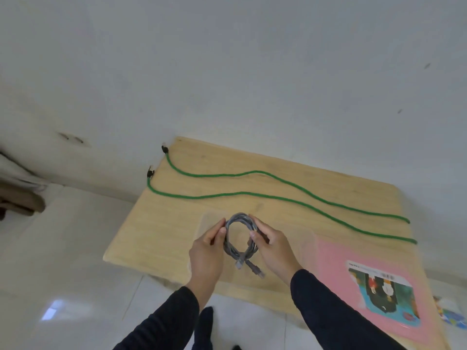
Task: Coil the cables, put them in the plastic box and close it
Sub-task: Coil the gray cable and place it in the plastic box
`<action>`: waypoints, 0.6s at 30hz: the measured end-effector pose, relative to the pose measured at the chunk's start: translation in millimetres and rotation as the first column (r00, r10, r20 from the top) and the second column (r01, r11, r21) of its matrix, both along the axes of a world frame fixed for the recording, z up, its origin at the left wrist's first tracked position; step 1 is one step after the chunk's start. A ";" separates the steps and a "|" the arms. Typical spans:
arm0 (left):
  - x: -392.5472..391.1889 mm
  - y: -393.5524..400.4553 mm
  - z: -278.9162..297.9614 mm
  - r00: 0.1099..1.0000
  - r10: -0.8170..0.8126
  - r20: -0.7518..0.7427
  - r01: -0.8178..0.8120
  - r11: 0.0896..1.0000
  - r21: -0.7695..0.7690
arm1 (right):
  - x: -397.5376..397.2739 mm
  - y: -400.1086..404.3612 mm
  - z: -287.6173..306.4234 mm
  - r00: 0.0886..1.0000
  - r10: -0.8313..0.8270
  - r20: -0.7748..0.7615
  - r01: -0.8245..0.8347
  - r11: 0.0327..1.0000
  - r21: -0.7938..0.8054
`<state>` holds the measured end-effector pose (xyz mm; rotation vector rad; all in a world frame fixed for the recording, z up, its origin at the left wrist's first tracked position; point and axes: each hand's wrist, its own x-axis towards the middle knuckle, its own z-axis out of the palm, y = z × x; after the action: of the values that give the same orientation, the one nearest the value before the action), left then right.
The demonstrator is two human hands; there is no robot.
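left hand (206, 251): lower centre of frame, fingers curled, thumb pinching inward | right hand (271, 245): just right of it, same pinch, facing the left | both forearms: dark sleeves, rising from bottom edge, converging upward

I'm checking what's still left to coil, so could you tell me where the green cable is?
The green cable lies uncoiled across the far half of the table, doubled into two wavy runs, beyond the grey coil held in both hands.
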<state>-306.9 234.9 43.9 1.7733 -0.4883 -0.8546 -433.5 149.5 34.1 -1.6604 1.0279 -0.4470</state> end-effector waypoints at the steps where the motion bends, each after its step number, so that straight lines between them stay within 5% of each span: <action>1: -0.9 1.9 -2.0 1.000 0.003 0.008 -0.003 1.000 0.010 | -0.4 0.1 -2.5 1.000 0.019 -0.008 -0.019 1.000 0.003; 18: 14.3 -5.8 -14.3 0.966 -0.098 0.239 0.017 0.947 0.321 | 24.7 3.9 -35.4 0.988 0.077 -0.132 -0.068 0.995 0.069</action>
<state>-292.5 229.1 29.6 2.1910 -0.5963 -0.7830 -408.8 153.4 -1.3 -1.6818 1.0650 -0.2540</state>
